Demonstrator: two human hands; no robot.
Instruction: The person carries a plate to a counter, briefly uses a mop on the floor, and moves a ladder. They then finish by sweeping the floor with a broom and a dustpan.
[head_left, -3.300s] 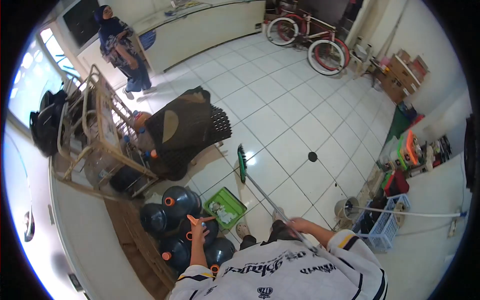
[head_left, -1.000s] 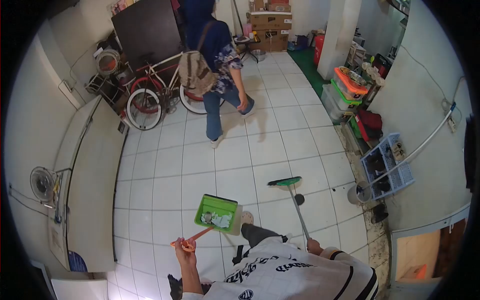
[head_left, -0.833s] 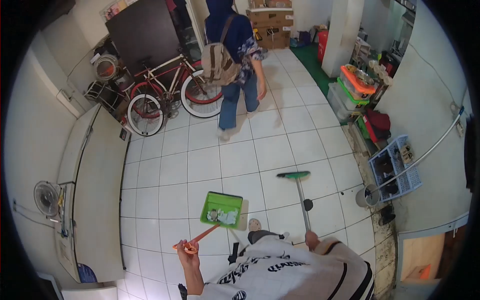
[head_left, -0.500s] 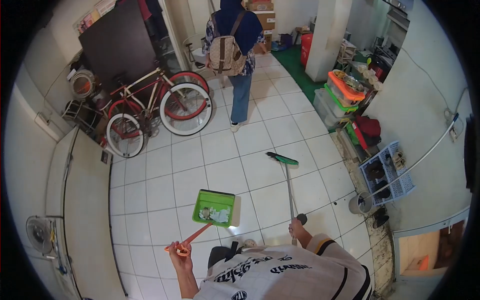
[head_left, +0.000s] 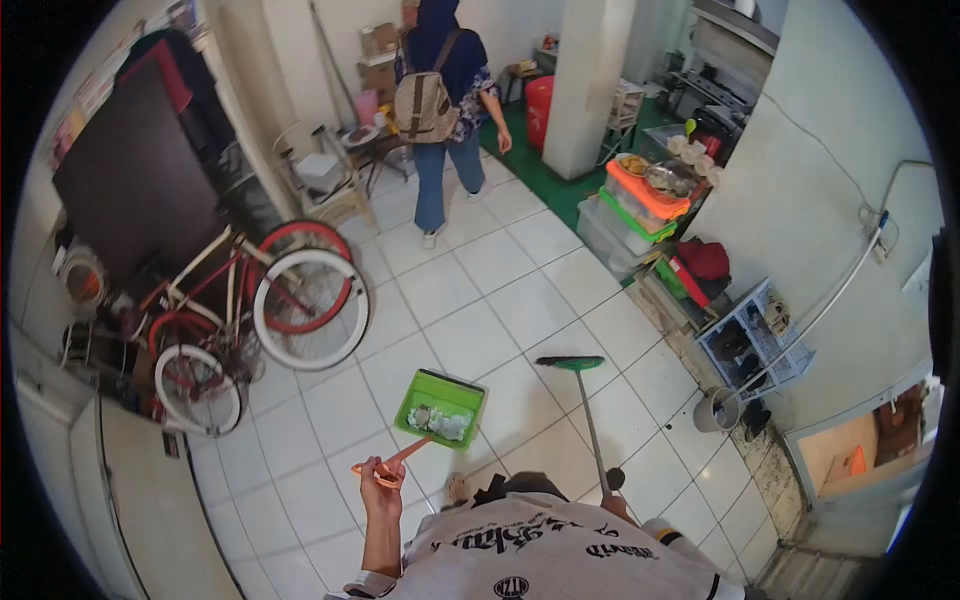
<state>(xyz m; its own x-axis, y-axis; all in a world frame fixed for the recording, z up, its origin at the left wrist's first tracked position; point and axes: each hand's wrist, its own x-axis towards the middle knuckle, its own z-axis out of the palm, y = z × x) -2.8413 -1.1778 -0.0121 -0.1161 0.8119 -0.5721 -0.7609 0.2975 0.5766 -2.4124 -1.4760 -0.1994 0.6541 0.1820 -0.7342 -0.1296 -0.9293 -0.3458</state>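
Note:
In the lower middle of the head view, my left hand [head_left: 381, 490] is closed round the orange handle of a green dustpan [head_left: 438, 390]. Crumpled whitish scraps lie inside the pan. My right hand [head_left: 617, 508] grips the upper stick of a broom [head_left: 591, 420], and my shirt covers part of that hand. The broom's green head with dark bristles rests on the tiles, ahead and to the right of the dustpan.
A person [head_left: 445, 100] with a backpack walks ahead. Bicycles [head_left: 310, 305] lean at left. On the right stand storage boxes [head_left: 640, 200], a blue shoe rack [head_left: 755, 340] and a grey bucket [head_left: 716, 410]. A pillar [head_left: 585, 90] rises behind.
My view has turned and shifted, so the bicycles sit lower and further left. The person has stepped further away. Both hands keep hold of the dustpan and broom.

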